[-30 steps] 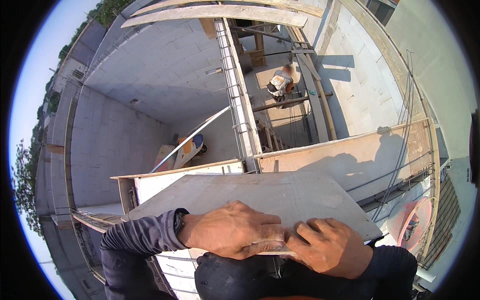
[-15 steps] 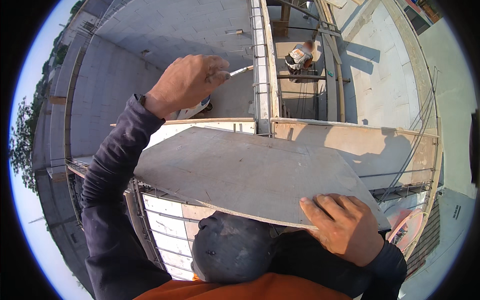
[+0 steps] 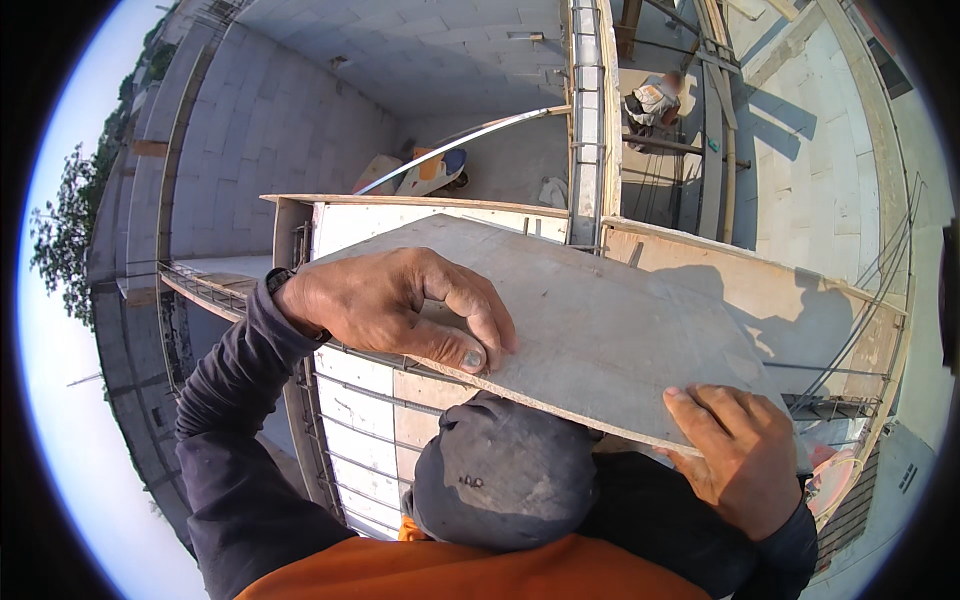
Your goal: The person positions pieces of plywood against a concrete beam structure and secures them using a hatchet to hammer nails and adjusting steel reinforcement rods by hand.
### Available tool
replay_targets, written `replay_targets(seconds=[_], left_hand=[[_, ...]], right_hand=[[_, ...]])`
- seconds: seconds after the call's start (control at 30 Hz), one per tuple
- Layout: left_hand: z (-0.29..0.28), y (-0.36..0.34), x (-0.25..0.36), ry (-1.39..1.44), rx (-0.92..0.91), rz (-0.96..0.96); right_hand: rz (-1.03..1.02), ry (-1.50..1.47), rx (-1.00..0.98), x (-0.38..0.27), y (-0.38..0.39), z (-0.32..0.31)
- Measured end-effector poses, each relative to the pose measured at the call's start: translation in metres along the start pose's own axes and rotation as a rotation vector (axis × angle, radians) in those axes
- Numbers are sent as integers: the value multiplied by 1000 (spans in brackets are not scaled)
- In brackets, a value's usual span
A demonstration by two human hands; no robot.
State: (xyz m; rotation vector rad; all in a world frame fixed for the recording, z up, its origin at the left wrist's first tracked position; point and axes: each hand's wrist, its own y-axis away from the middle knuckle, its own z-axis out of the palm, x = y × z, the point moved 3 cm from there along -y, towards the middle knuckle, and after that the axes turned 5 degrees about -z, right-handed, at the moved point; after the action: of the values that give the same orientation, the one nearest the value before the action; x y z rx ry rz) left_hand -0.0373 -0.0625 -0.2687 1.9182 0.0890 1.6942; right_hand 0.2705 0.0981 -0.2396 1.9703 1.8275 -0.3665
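Observation:
A large grey board (image 3: 560,320) lies angled across the middle. My left hand (image 3: 410,315) is over its near-left part, fingers curled toward the thumb at the edge; I cannot make out what, if anything, they hold. At the near-right edge my right hand (image 3: 735,460) grips the board, fingertips on top. Just below the board is a dark grey, rounded fabric item (image 3: 500,470), like a cap, above orange clothing (image 3: 450,570).
Formwork panels with rebar (image 3: 355,420) run beneath and beside the board. Pale block walls (image 3: 270,140) enclose rooms below. A steel-laced beam (image 3: 585,120) runs away from me. A crouching co-worker (image 3: 655,105) is among poles in the right bay. A pinkish container (image 3: 835,470) is at right.
My left hand left the board edge, rose, and has come back down onto the board. My right hand stays on the board, now further right in view. The surroundings have shifted in view.

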Motion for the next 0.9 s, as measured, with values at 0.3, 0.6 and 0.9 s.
replay_targets(seconds=[0.3, 0.6, 0.9], left_hand=[[24, 2, 17, -341, 261, 48], [20, -8, 15, -189, 163, 84], [22, -8, 33, -419, 180, -54]], right_hand=[[-8, 57, 20, 8, 6, -2], [-41, 52, 19, 14, 9, 1], [-85, 123, 86, 16, 20, 8]])
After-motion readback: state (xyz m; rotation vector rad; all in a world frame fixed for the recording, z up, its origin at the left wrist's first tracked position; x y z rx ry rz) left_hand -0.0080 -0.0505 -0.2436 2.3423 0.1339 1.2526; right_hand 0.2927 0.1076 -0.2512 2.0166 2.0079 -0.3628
